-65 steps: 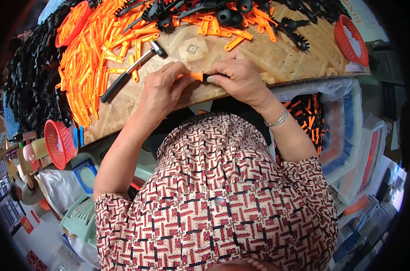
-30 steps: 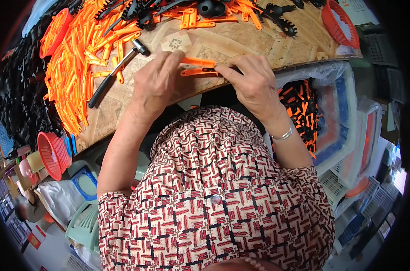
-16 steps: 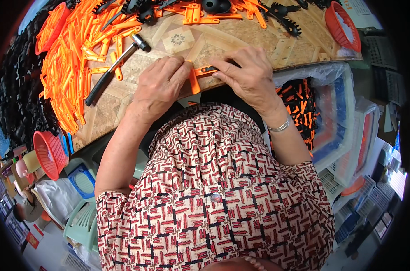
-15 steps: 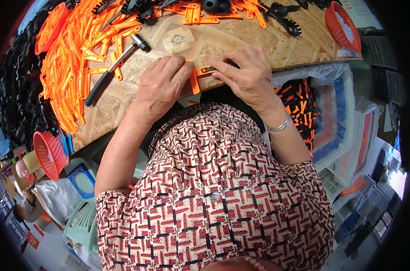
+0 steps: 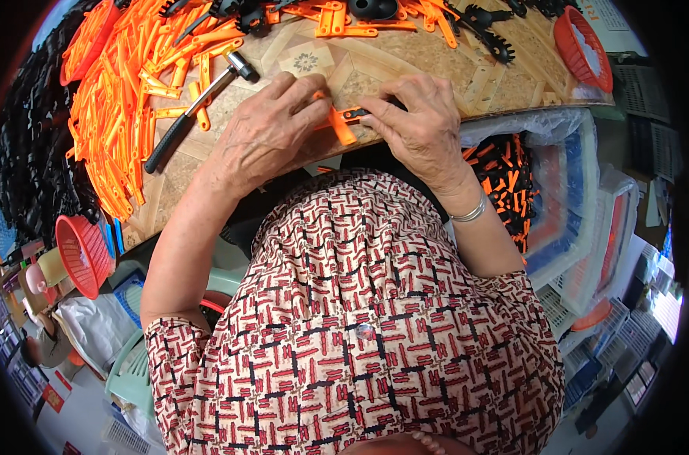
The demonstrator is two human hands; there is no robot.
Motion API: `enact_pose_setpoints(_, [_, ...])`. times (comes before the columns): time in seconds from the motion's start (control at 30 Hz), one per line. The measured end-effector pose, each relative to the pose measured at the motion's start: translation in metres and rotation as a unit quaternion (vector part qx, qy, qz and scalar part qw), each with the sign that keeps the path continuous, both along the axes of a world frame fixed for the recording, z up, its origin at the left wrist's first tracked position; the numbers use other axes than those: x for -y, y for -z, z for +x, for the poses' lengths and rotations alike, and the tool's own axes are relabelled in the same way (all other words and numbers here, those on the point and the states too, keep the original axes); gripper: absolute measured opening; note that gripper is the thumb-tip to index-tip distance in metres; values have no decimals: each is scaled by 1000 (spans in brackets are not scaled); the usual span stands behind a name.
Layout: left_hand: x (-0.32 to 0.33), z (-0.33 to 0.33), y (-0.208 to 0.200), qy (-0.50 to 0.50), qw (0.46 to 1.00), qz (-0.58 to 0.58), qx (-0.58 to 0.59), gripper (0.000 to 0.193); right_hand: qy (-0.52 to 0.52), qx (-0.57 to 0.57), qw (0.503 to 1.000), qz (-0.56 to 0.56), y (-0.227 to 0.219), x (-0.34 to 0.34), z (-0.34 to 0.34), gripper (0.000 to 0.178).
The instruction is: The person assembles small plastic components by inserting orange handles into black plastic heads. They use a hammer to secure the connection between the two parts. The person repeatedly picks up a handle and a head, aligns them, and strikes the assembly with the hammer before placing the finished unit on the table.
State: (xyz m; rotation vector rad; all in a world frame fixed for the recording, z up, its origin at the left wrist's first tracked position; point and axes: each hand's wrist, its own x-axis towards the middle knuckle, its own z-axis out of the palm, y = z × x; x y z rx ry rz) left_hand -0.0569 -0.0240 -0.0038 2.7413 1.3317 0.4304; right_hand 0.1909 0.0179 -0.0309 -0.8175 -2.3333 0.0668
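Observation:
My left hand (image 5: 272, 125) is closed at the table's front edge, its fingertips pinching an orange plastic handle piece (image 5: 344, 129) that sticks out to the right and downward. Facing it, my right hand (image 5: 419, 125) pinches a narrow black plastic part (image 5: 353, 114) between thumb and fingers. The black part's near end touches or overlaps the orange piece; exactly how they join is hidden by my fingers. Left of my hands, a hammer (image 5: 200, 110) with a black grip lies on the table.
A big pile of orange handle pieces (image 5: 113, 121) and dark plastic parts (image 5: 37, 144) covers the left. Black utensil heads (image 5: 481, 30) lie along the back. Red baskets (image 5: 583, 53) stand at both sides. Beside my right forearm, a plastic-lined crate (image 5: 561, 189) holds orange and black pieces (image 5: 508, 182).
The orange piece in my left hand has tilted, its lower end swinging right toward the black part. My left hand has turned slightly, its forearm shifting left. My right hand keeps its pinch.

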Motion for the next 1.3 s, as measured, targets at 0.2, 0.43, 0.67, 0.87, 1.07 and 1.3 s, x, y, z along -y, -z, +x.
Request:
enact_pose_setpoints(0.2, [-8,5,14,-50,979,-24,198,23,-3,12,1000,-2,1,-2,-1,27])
enact_pose_setpoints(0.43, [-2,6,-3,-119,958,-169,199,22,7,13,999,-31,-2,-1,0,30])
enact_pose_setpoints(0.67, [-5,3,-9,-101,966,-183,150,23,-2,6,1000,-28,-1,-3,1,39])
enact_pose_setpoints(0.87, [1,12,-12,-151,968,-154,127,24,-14,7,999,-36,-1,-7,2,33])
enact_pose_setpoints(1.07, [20,35,2,-178,980,41,81,26,-21,32,998,-55,-10,-9,-5,20])
enact_pose_setpoints(1.3, [20,8,-7,-198,935,-123,266,36,17,69,973,-222,-33,-4,-2,17])
